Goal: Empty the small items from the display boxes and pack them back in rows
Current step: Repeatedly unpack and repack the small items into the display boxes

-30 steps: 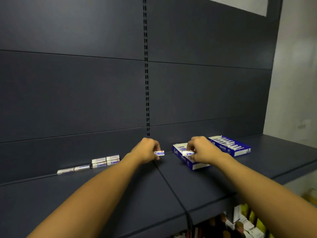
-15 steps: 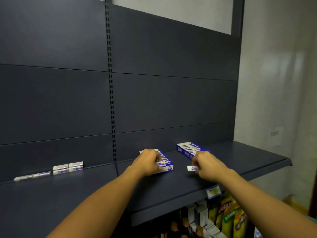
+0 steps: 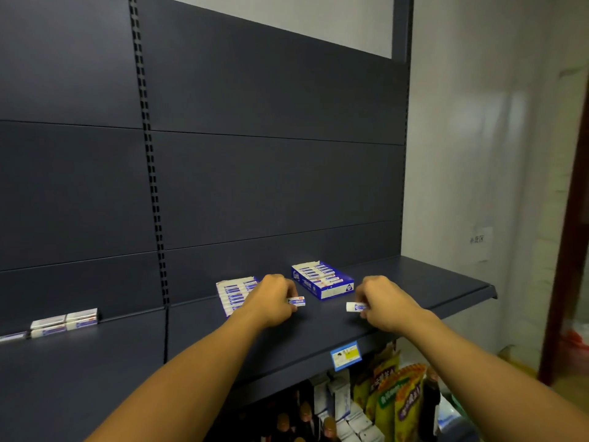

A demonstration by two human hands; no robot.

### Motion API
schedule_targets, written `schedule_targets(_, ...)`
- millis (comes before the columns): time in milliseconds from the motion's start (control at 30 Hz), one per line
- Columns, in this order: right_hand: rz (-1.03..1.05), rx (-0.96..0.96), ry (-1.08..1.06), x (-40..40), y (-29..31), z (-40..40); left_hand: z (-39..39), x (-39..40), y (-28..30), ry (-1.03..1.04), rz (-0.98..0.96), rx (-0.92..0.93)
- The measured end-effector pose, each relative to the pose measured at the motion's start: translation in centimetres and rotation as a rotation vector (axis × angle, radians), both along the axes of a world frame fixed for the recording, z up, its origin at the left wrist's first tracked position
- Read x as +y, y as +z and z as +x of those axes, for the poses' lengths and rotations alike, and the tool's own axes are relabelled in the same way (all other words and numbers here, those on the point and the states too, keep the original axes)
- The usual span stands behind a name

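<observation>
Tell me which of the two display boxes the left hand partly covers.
The left display box, nearer the upright: the left hand overlaps its right edge. The right display box stands uncovered between both hands.

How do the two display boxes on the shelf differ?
The left box is partly hidden behind the left hand; the right box sits in full view between the hands. The right box sits farther back on the shelf than the left box. Both hold rows of small white-and-blue packets.

2 display boxes on shelf, L box nearer
</observation>
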State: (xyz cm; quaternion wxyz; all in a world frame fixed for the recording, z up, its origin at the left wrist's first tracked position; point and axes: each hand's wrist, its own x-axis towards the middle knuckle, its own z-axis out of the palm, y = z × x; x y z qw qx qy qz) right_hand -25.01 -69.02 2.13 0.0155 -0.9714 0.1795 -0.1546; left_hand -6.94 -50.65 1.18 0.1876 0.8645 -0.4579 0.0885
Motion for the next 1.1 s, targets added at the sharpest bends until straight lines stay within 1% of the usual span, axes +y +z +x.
schedule_targets(233, -0.009, 0.004, -0.025, -5.0, 0.1, 1.5, 2.2, -4.4, -0.5, -0.016, -0.015, 0.040)
schedule_targets(433, 0.011, 0.008, -0.018, -9.7, 0.8, 5.4, 5.6, -8.5, -0.1, -0.007, -0.028, 0.069)
schedule_targets(767, 0.028, -0.036, 0.048, -15.4, 1.5, 13.4, 11.1, -14.7, 0.5, 0.008, -0.047, 0.045)
schedule_targets(933, 0.059, -0.015, 0.098, -17.0, 0.9, 16.1, 12.3, -16.2, 0.1, 0.028, -0.018, 0.030)
schedule_targets(1100, 0.076, -0.038, 0.200, -17.9, 0.7, 18.6, 12.7, -17.0, -0.2, 0.074, -0.017, 0.007)
